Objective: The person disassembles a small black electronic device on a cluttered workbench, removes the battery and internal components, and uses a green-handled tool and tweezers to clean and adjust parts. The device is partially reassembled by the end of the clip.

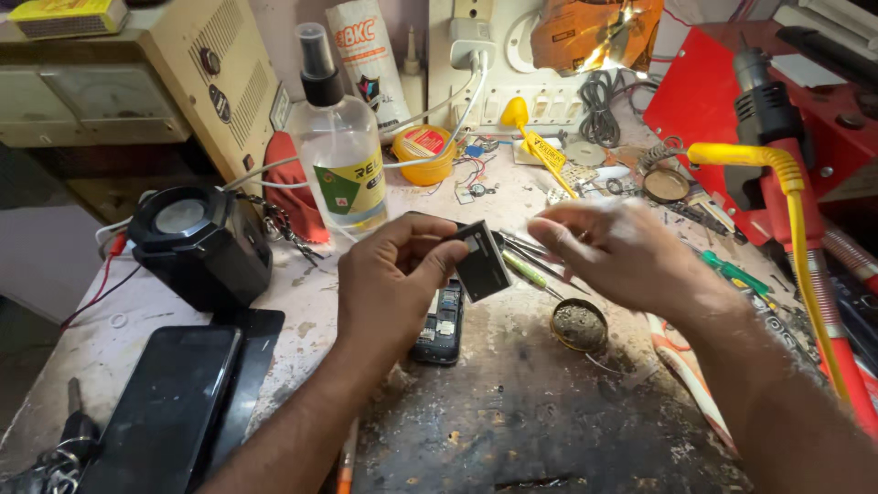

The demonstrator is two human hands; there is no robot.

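My left hand (395,282) pinches a small flat black battery (482,263) by its left edge and holds it tilted above the bench. Just below it lies a small opened black mobile phone (441,327), back up, with its inner parts showing. My right hand (622,252) hovers to the right of the battery, fingers loosely spread and blurred, holding nothing that I can see. Tweezers and a green-handled screwdriver (526,267) lie under the right hand.
A clear spray bottle (338,146) and a black speaker (201,242) stand at left. A dark smartphone (169,407) lies at front left. A round tin (579,324), a yellow paste tin (423,154), a red stand with yellow cable (796,210) crowd the right.
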